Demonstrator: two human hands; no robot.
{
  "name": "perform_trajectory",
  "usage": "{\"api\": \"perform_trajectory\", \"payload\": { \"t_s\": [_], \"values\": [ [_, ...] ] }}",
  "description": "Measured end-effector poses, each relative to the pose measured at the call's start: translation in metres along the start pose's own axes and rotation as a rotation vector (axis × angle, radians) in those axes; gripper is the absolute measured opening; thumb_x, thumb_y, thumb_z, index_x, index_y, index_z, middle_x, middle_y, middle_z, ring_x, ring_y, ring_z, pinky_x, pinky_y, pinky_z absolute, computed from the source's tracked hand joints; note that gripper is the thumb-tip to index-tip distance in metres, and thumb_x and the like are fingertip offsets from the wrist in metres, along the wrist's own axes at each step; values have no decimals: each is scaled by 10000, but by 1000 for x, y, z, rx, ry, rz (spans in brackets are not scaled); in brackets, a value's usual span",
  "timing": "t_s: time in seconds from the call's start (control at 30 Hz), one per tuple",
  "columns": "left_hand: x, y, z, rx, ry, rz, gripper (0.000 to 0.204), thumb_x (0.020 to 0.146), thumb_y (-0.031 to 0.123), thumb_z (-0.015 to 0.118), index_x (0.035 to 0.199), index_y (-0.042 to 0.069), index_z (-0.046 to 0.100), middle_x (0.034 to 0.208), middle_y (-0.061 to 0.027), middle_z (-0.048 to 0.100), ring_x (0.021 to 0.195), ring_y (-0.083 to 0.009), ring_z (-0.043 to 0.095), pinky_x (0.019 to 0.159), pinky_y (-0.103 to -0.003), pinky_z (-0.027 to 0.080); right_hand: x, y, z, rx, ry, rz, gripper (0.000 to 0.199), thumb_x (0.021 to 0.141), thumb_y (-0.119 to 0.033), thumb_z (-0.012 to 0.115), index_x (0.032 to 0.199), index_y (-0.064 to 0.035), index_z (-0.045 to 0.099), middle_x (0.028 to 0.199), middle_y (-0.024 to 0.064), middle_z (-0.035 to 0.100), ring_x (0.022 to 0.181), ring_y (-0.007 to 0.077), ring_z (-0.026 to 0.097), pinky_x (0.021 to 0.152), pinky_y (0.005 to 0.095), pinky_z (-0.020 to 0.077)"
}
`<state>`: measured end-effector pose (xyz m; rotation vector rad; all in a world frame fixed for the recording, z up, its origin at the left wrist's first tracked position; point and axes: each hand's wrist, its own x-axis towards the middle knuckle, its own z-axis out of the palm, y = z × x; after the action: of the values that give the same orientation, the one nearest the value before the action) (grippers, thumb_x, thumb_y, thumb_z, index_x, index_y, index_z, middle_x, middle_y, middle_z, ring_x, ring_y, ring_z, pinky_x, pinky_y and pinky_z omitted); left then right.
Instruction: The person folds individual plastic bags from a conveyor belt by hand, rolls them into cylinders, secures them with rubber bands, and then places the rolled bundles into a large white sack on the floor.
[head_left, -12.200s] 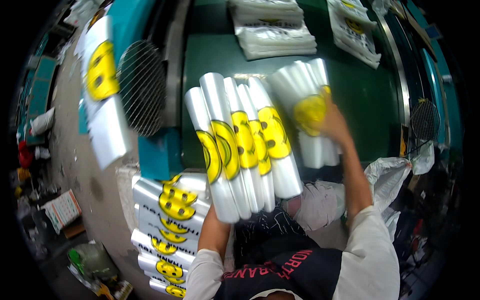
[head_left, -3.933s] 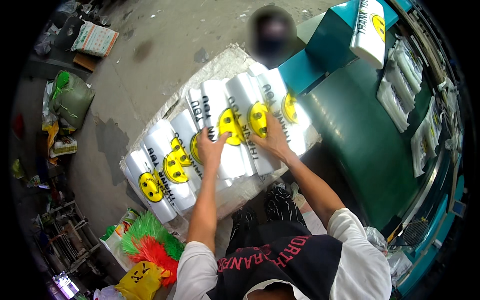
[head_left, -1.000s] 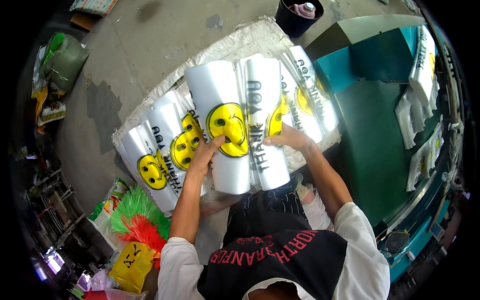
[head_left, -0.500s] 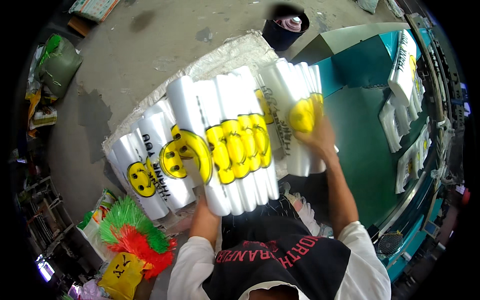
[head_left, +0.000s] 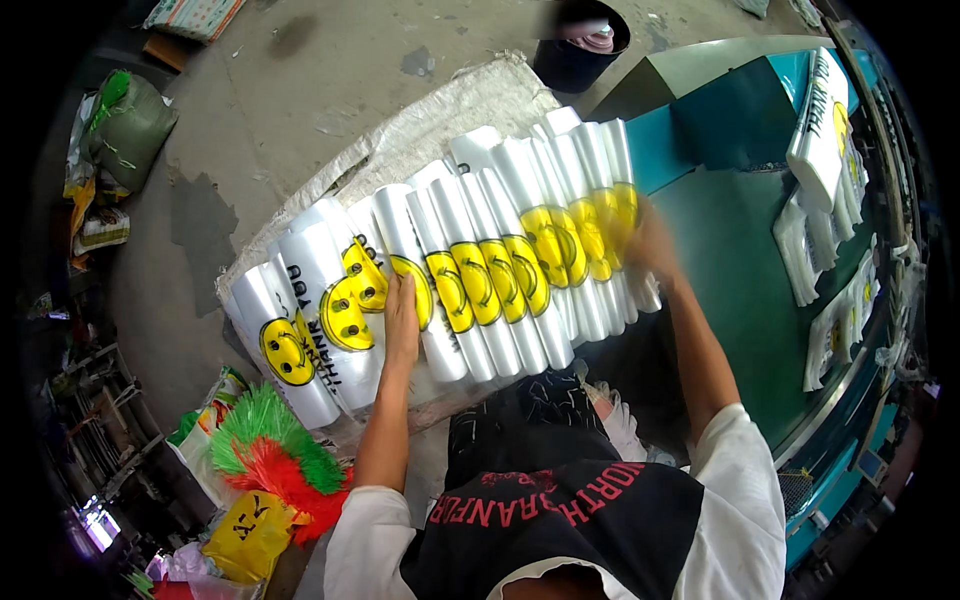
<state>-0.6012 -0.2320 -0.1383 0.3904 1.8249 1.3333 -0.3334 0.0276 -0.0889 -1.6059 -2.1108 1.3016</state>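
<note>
A row of folded white plastic bags with yellow smiley faces lies across a covered surface in front of me, leaning over one another. My left hand rests against the left side of the middle bundle, fingers stretched out along it. My right hand is at the right end of the row, by the bags' smiley faces; motion smears its fingers. More folded smiley bags lie left of my left hand. Beneath the row spreads a white woven sheet.
To the right stands a green machine table carrying further bag bundles. A dark bucket stands on the floor beyond. At lower left are a green and red bristly bundle and a yellow bag; a tied sack sits at far left.
The bundle that stood raised between my hands now lies down in the row, fanned out toward the right. My left hand has moved up along its side; my right hand stays at the right end.
</note>
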Motion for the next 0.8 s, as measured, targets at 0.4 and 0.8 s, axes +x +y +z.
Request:
{"api": "perform_trajectory", "payload": {
  "t_s": [0.4,0.8],
  "values": [
    [21,24,43,478,-18,340,1243,596,332,864,1445,-22,29,1386,-276,330,1266,-349,377,1052,-376,317,-27,-15,80,52,-20,-44,1322,543,-643,773,1475,-113,0,1479,275,153,1363,402,227,1133,434,223],
    [-146,46,56,495,-633,152,1126,629,88,816,1457,1,58,1361,-208,367,1199,-278,416,1005,-316,365,-310,56,74,956,340,101,1138,644,-224,848,1455,-5,80,1377,149,388,1274,227,375,1069,316,301]
  ]
}}
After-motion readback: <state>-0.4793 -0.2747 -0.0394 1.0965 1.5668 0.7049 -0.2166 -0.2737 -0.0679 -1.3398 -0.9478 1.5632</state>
